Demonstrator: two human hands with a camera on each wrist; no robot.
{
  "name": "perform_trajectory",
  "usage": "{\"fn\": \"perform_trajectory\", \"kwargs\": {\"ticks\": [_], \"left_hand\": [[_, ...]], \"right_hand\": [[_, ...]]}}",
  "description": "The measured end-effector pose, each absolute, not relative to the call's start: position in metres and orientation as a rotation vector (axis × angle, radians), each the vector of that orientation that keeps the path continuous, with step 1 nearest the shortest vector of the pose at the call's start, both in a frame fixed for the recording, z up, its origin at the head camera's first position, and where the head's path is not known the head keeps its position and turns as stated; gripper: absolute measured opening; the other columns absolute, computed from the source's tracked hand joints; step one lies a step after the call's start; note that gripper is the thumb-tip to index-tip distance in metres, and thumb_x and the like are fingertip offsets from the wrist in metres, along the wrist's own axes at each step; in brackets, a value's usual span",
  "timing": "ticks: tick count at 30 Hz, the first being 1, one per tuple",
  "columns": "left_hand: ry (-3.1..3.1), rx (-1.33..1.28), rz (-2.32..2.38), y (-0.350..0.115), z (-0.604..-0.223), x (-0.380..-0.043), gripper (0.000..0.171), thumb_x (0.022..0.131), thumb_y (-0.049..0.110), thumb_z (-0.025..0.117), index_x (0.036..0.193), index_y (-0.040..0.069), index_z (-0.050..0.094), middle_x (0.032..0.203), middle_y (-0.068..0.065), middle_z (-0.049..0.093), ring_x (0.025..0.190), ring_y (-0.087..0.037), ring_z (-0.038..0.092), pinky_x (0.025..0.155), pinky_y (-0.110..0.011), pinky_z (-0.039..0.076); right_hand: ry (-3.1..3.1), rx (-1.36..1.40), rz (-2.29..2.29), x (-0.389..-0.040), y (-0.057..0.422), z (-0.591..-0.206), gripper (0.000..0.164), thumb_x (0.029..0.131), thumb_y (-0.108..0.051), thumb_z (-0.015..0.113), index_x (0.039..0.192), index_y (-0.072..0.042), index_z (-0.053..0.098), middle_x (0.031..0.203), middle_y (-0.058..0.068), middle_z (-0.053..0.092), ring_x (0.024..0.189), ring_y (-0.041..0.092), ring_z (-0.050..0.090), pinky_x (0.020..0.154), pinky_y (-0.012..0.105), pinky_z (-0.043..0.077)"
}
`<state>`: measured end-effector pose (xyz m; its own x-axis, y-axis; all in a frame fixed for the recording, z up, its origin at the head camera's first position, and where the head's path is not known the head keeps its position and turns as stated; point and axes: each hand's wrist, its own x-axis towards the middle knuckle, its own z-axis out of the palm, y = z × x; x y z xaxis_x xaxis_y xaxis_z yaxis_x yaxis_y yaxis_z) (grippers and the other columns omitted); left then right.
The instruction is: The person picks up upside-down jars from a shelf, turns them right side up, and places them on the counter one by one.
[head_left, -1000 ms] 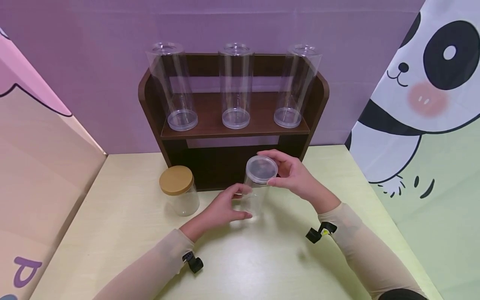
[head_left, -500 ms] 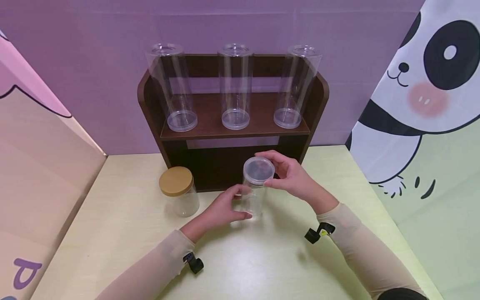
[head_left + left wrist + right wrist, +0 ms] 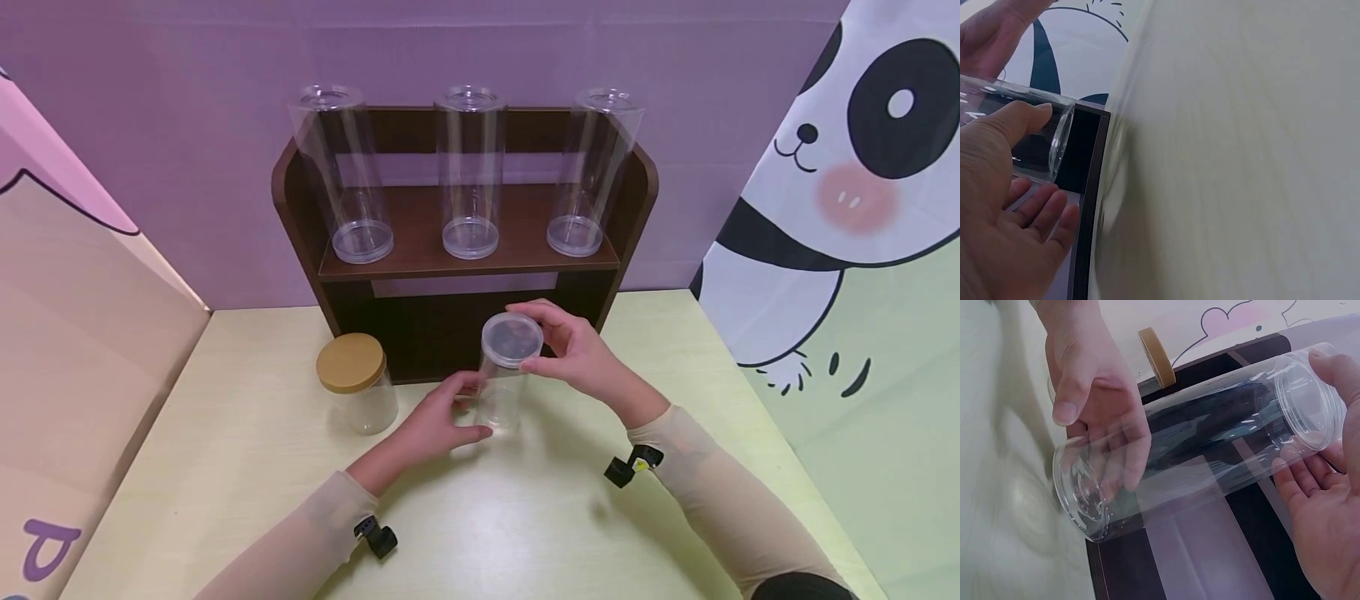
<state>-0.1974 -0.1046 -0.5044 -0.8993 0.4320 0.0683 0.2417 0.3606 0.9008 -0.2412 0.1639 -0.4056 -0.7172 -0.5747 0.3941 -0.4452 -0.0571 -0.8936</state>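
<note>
A tall clear plastic jar (image 3: 501,392) with a translucent lid (image 3: 512,338) is upright in front of the shelf's lower opening. My right hand (image 3: 577,360) grips it at the lid, thumb in front and fingers behind. In the left wrist view its base appears slightly above the tabletop. Beside the jar's lower part is my left hand (image 3: 435,425), thumb and fingers spread around its side; the fingers are loose in the left wrist view, and contact is hard to judge. To the left stands a shorter clear jar (image 3: 367,407) with a tan lid (image 3: 351,363).
Behind the hands stands a dark brown two-tier shelf (image 3: 416,273). On its upper board are three tall clear cylinders: left (image 3: 363,242), middle (image 3: 470,238) and right (image 3: 574,237). The pale wooden table (image 3: 480,533) extends toward me. Printed cloth walls enclose the back and sides.
The tall clear jar and my right hand have shifted slightly left. My left hand has also drawn a little to the left. The tan-lidded jar and shelf cylinders stay put.
</note>
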Motion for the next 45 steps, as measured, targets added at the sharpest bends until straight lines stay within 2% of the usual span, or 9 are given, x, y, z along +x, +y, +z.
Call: {"fn": "perform_trajectory", "kwargs": {"ticks": [3,7,14,22,24,29,31,38,45], "left_hand": [[2.485,0.533,1.538,-0.109,-0.504,-0.193,0.074,0.090,0.015,0.095,0.152,0.008,0.055,0.145,-0.008,0.065,0.130,-0.030,0.065,0.113,-0.049,0.056],[2.533,0.492,1.519,-0.115,-0.503,-0.187,0.065,0.090,0.015,0.095,0.144,0.007,0.061,0.136,-0.007,0.068,0.120,-0.028,0.068,0.107,-0.048,0.059],[2.479,0.630,1.480,-0.135,-0.505,-0.179,0.045,0.093,0.014,0.091,0.130,0.002,0.068,0.123,-0.010,0.073,0.114,-0.030,0.070,0.106,-0.053,0.059],[2.367,0.786,1.409,-0.153,-0.506,-0.172,0.041,0.095,0.021,0.090,0.129,0.006,0.071,0.123,-0.007,0.074,0.114,-0.027,0.071,0.107,-0.049,0.058],[2.351,0.806,1.402,-0.155,-0.506,-0.170,0.042,0.095,0.022,0.090,0.129,0.007,0.071,0.124,-0.006,0.074,0.114,-0.027,0.071,0.108,-0.048,0.058],[2.300,0.847,1.434,-0.159,-0.508,-0.167,0.039,0.097,0.019,0.088,0.130,0.007,0.071,0.124,-0.009,0.075,0.115,-0.030,0.072,0.108,-0.050,0.058],[2.276,0.864,1.450,-0.158,-0.508,-0.166,0.038,0.098,0.017,0.088,0.130,0.006,0.071,0.124,-0.010,0.075,0.115,-0.031,0.072,0.108,-0.051,0.058],[2.242,0.933,1.444,-0.153,-0.506,-0.167,0.039,0.099,0.018,0.087,0.131,0.004,0.071,0.124,-0.011,0.075,0.116,-0.032,0.073,0.107,-0.052,0.058],[2.217,0.955,1.420,-0.148,-0.502,-0.167,0.038,0.100,0.021,0.085,0.132,0.005,0.071,0.123,-0.010,0.076,0.118,-0.033,0.072,0.109,-0.052,0.056]], "right_hand": [[2.088,-1.119,-1.889,-0.241,0.162,-0.406,0.067,0.092,0.007,0.084,0.154,0.005,0.057,0.148,0.017,0.059,0.130,0.027,0.062,0.113,0.030,0.053],[2.105,-1.104,-1.880,-0.241,0.160,-0.407,0.068,0.092,0.008,0.084,0.154,0.004,0.058,0.148,0.017,0.060,0.130,0.027,0.063,0.112,0.030,0.054],[2.112,-1.101,-1.885,-0.243,0.153,-0.410,0.069,0.090,0.009,0.085,0.154,0.005,0.058,0.146,0.018,0.060,0.127,0.027,0.064,0.111,0.029,0.054],[2.138,-1.068,-1.875,-0.247,0.143,-0.413,0.068,0.091,0.008,0.085,0.154,0.000,0.059,0.143,0.015,0.062,0.127,0.029,0.064,0.113,0.030,0.054],[2.140,-1.054,-1.869,-0.248,0.139,-0.414,0.068,0.092,0.006,0.085,0.154,-0.001,0.060,0.143,0.013,0.062,0.128,0.030,0.064,0.114,0.034,0.053],[2.124,-1.030,-1.859,-0.253,0.125,-0.415,0.067,0.094,0.003,0.085,0.155,-0.005,0.060,0.142,0.010,0.063,0.130,0.029,0.066,0.118,0.052,0.051],[2.119,-1.032,-1.861,-0.255,0.121,-0.416,0.067,0.094,0.004,0.085,0.155,-0.005,0.060,0.142,0.010,0.063,0.130,0.029,0.066,0.118,0.055,0.050],[2.127,-1.027,-1.861,-0.258,0.108,-0.417,0.067,0.093,0.006,0.085,0.154,-0.004,0.061,0.141,0.009,0.065,0.126,0.028,0.068,0.112,0.042,0.055],[2.119,-1.065,-1.830,-0.260,0.092,-0.416,0.066,0.093,0.004,0.086,0.154,-0.005,0.061,0.144,0.009,0.064,0.123,0.027,0.069,0.109,0.046,0.058]]}}
